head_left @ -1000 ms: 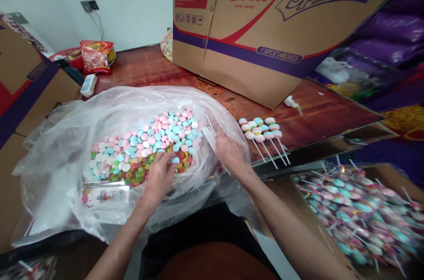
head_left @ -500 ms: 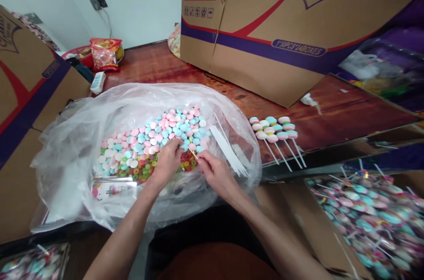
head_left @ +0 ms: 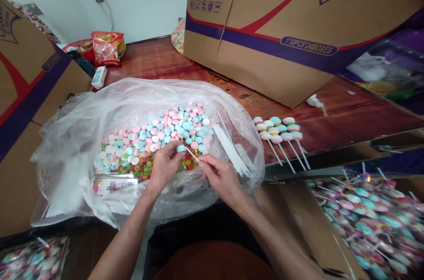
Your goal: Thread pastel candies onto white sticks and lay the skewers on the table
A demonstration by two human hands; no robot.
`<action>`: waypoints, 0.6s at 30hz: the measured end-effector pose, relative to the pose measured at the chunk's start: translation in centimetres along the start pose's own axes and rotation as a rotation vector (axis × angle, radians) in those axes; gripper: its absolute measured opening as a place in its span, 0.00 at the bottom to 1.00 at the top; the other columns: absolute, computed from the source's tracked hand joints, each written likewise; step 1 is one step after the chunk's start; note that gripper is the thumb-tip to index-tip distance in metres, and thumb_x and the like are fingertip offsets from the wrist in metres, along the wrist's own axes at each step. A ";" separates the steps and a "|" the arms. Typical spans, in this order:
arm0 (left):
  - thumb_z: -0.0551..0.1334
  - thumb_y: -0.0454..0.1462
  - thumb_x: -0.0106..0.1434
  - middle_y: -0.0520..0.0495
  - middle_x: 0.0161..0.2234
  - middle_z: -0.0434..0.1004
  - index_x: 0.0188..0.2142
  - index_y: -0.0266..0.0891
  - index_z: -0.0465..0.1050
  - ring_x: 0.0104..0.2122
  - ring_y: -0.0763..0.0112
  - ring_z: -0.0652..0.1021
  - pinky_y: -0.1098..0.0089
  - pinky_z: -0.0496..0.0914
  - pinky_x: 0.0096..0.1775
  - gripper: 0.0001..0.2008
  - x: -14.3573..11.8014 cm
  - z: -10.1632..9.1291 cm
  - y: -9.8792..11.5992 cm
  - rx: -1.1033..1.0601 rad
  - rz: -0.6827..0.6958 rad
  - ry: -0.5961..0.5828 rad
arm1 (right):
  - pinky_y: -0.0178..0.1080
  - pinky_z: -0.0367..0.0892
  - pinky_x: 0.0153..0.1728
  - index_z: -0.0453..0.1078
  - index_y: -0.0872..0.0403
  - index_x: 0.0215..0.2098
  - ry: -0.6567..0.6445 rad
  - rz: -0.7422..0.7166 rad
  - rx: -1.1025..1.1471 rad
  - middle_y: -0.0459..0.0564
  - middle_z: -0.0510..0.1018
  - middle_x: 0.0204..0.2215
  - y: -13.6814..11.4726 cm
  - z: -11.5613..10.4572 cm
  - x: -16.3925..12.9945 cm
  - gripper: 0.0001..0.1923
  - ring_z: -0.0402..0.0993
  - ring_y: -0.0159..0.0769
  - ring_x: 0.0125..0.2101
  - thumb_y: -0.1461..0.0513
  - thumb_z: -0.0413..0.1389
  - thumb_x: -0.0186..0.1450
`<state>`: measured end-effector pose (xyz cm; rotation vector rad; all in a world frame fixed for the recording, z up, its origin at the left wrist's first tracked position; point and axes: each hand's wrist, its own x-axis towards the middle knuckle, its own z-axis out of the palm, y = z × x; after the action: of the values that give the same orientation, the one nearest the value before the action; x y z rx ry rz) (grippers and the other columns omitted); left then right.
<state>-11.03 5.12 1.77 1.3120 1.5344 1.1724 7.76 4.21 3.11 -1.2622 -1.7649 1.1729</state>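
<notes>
Between thumb and fingers, my left hand [head_left: 164, 163] pinches a blue candy [head_left: 180, 148]. My right hand [head_left: 218, 175] is closed on a thin white stick [head_left: 192, 154], whose tip is at or very near the candy; I cannot tell whether it has gone in. Both hands are over a clear plastic bag [head_left: 76, 147] spread on the table. Inside it lie pink, blue and white candies [head_left: 154, 130] and, nearer me, ring-shaped gummies [head_left: 145, 165]. A bundle of white sticks [head_left: 230, 149] rests at the bag's right side.
Several candy skewers [head_left: 278, 129] lie on the wooden table [head_left: 149, 57] to the right. A big carton [head_left: 265, 50] stands behind them, another carton [head_left: 20, 94] at the left. Below right, a box holds many wrapped candy sticks [head_left: 371, 213]. Printed wrappers [head_left: 114, 186] lie at the bag's front left.
The blue candy now shows clearly in my left fingers, and the stick in my right hand points at it. The whole view has shifted slightly.
</notes>
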 end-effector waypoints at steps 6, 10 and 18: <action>0.72 0.41 0.51 0.47 0.34 0.83 0.39 0.37 0.80 0.34 0.66 0.81 0.66 0.76 0.41 0.16 -0.5 0.0 -0.4 -0.313 -0.116 0.095 | 0.33 0.66 0.34 0.77 0.53 0.41 -0.015 -0.098 -0.061 0.46 0.80 0.31 -0.4 0.7 0.0 0.15 0.74 0.33 0.29 0.59 0.49 0.70; 0.73 0.40 0.50 0.46 0.38 0.84 0.41 0.37 0.81 0.38 0.63 0.83 0.62 0.77 0.46 0.18 -0.7 0.0 -0.5 -0.337 -0.141 0.091 | 0.33 0.65 0.34 0.77 0.53 0.40 -0.016 -0.111 -0.144 0.47 0.81 0.32 -0.5 1.1 0.1 0.15 0.75 0.34 0.30 0.60 0.47 0.71; 0.69 0.39 0.57 0.47 0.39 0.85 0.45 0.41 0.81 0.37 0.63 0.83 0.64 0.77 0.44 0.15 -2.0 -0.1 -1.5 -0.068 -0.073 0.117 | 0.33 0.60 0.29 0.75 0.53 0.33 -0.046 -0.068 -0.283 0.46 0.76 0.24 -1.3 1.3 0.0 0.15 0.68 0.33 0.23 0.62 0.47 0.70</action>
<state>-11.25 3.09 0.31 1.1515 1.5979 1.2629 6.14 3.64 3.80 -1.3306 -2.0463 0.9441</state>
